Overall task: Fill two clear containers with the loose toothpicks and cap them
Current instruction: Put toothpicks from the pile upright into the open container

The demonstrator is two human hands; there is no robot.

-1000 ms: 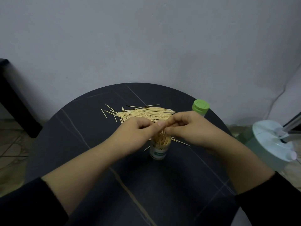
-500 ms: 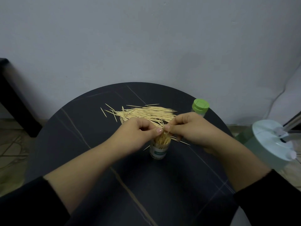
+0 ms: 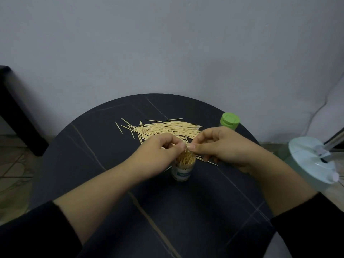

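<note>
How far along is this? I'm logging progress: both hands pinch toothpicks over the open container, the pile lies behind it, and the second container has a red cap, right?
Not quite. The head view shows the cap is green, not red. The rest stands: left hand and right hand pinch toothpicks over the open container, with the pile behind it.

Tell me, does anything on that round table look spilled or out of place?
Yes: loose toothpicks lie strewn over the far half of the table, a few strays angled off at the heap's left edge, and some lie flat beside the open container, under the right hand. The green-capped container stands upright.
</note>
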